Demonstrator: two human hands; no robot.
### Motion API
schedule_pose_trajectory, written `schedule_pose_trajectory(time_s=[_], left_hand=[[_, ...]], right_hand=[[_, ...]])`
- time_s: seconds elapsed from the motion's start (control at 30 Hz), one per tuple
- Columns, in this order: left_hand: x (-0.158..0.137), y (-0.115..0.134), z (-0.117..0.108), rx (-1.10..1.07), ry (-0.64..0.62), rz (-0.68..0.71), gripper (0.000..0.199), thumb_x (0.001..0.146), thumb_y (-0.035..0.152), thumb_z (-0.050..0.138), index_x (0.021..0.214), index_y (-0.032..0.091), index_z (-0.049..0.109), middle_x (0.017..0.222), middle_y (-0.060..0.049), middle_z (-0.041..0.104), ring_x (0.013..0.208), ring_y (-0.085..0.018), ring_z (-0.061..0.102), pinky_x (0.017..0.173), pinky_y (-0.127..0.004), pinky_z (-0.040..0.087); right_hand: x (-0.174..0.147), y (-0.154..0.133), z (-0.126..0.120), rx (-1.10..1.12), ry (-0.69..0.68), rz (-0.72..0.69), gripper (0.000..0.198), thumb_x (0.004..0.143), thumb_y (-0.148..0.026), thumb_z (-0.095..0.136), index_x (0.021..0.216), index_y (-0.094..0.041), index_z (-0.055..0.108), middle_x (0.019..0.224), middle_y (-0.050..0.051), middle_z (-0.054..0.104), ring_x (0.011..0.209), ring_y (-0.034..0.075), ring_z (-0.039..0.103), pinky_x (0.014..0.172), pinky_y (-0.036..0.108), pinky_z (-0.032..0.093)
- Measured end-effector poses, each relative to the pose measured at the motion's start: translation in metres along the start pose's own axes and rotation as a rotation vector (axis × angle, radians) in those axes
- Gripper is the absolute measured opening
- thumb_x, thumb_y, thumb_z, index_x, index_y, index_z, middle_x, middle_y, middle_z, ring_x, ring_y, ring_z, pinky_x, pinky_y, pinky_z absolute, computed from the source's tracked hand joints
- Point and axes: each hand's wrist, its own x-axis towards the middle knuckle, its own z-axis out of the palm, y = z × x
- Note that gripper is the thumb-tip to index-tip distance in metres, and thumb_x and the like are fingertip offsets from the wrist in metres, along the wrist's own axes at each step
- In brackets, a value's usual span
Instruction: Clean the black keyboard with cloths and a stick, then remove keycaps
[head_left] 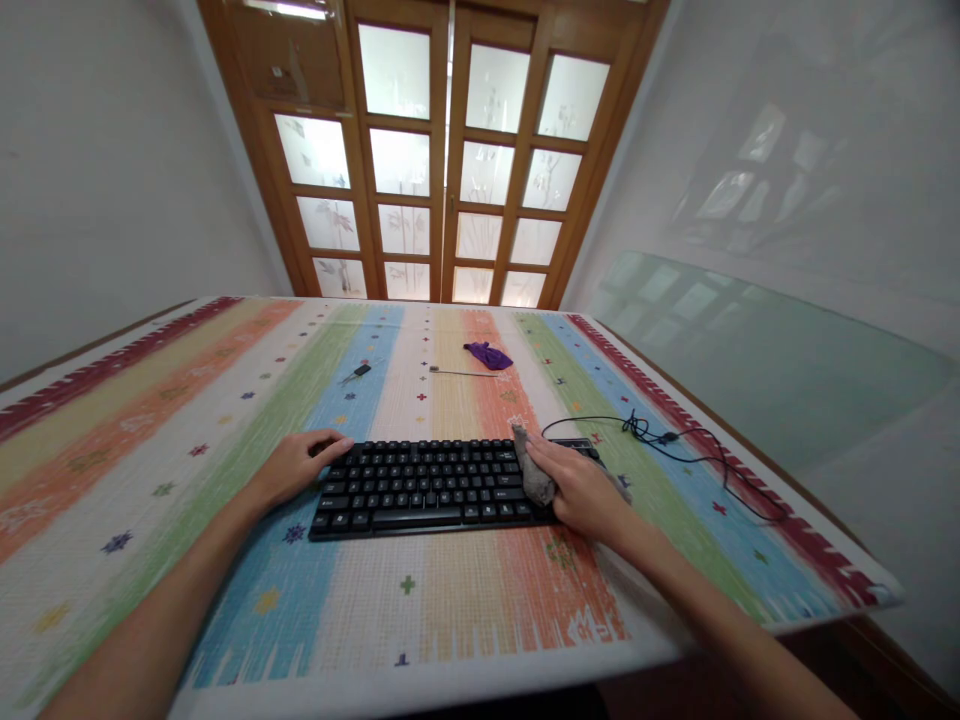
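A black keyboard (427, 485) lies flat on the striped tablecloth in front of me. At its upper left corner, my left hand (300, 465) holds the edge, fingertips on the frame. My right hand (589, 490) is closed on a grey cloth (537, 480) and presses it against the keys at the right side. Part of the cloth shows beyond the hand, and the keys under it are hidden. From the keyboard's back right a black cable (697, 458) runs out in a loose tangle.
Farther back on the table lie a purple cloth pouch (489, 356), a thin rod (469, 373) and a small black key-like object (361, 370). The tablecloth (247, 395) reaches the table's edges. White walls flank the table, with wooden glazed doors (442, 200) behind it.
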Motion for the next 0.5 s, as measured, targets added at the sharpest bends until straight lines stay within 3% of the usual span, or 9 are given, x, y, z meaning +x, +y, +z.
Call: schedule_pose_trajectory(time_s=[0.17,0.33,0.5], left_hand=[[-0.002,-0.006,-0.002,0.054,-0.023,0.031,0.067,0.073,0.075,0.055,0.106,0.019,0.072,0.075,-0.004,0.068,0.069,-0.022,0.062,0.068,-0.032,0.05],[-0.005,-0.001,-0.002,0.081,-0.02,0.164,0.072,0.068,0.073,0.064,0.117,0.022,0.068,0.12,-0.011,0.065,0.105,-0.03,0.063,0.094,-0.039,0.05],[-0.005,0.002,0.003,0.111,-0.052,0.21,0.063,0.073,0.072,0.06,0.113,0.024,0.069,0.12,-0.009,0.068,0.117,-0.033,0.058,0.104,-0.045,0.043]], right_hand=[[-0.003,-0.01,0.0,-0.158,-0.049,-0.027,0.069,0.063,0.0,0.045,0.13,-0.004,0.061,0.131,0.019,0.063,0.125,0.029,0.054,0.104,0.046,0.048],[0.0,-0.023,-0.003,-0.312,-0.1,0.02,0.059,0.069,0.001,0.047,0.126,-0.001,0.062,0.129,0.021,0.063,0.11,0.032,0.055,0.091,0.046,0.051],[-0.004,-0.021,-0.002,-0.254,-0.065,-0.001,0.056,0.072,0.001,0.047,0.125,-0.007,0.063,0.129,0.019,0.064,0.107,0.031,0.053,0.091,0.046,0.048]])
